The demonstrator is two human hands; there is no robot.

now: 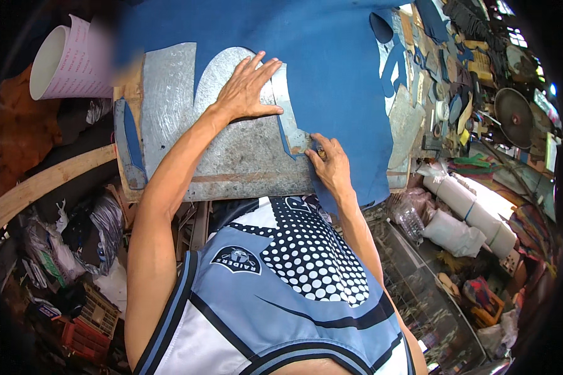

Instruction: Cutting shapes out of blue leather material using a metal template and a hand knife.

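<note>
A large blue sheet [344, 94], leather-like, lies over a scuffed grey metal-topped table [231, 156]. My left hand [249, 90] is spread flat, fingers apart, at the sheet's cut edge. Its fingertips and thumb touch a narrow pale grey pattern piece [283, 94] that lies on the blue material. Near the lower end of that piece, my right hand [331, 164] is closed, thumb and fingers pinched together. A small yellowish bit shows between them, too hidden to name. Beside this hand a thin blue strip borders the pattern piece, and part of the sheet hangs over the table's front edge.
Blue offcuts [131, 140] lie at the table's left end. A rolled white printed sheet [69, 59] stands at the far left, above a wooden plank [53, 184]. Tools and scraps crowd the right side, with wrapped white rolls [463, 209] nearer me. A red crate [86, 340] sits lower left.
</note>
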